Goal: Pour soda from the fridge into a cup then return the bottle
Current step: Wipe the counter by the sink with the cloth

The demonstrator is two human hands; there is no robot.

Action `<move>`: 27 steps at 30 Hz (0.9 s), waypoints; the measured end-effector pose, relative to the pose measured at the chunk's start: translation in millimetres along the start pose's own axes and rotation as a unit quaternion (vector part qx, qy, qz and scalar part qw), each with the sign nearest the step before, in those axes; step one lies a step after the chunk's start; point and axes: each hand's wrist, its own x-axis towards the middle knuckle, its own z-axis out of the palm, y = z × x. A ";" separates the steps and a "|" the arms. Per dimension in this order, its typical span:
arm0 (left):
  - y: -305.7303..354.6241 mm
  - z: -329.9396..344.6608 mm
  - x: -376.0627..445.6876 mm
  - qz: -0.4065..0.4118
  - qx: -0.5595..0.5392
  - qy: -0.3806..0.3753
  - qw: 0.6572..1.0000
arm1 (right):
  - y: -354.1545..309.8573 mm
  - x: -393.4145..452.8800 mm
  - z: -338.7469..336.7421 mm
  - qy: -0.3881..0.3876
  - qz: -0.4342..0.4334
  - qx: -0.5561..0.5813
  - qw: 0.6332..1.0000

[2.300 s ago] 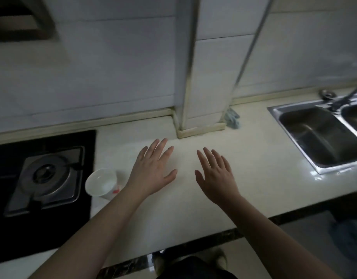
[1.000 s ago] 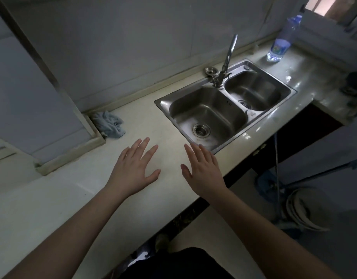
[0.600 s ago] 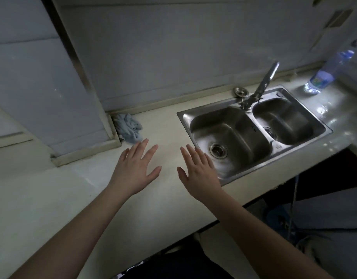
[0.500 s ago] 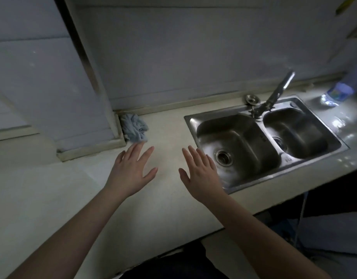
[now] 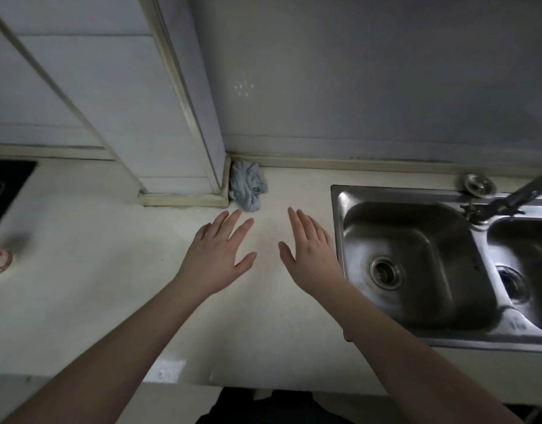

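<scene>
You held your left hand and right hand flat over the counter, fingers straight and spread, gripping nothing. The cup sat at the far left edge (blurred), well apart from both hands. No fridge or soda bottle showed, so I judge the task barely begun: next you needed to find the fridge.

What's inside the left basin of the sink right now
The left basin of the sink holds only its round metal drain strainer; no dishes show. The right hand and its forearm cover the basin's near left corner, so that bit cannot be checked.
</scene>
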 end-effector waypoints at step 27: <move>-84.3 13.5 -8.5 -0.092 -0.025 0.025 0.995 | -25.9 236.6 104.1 -0.129 -0.005 -0.062 0.990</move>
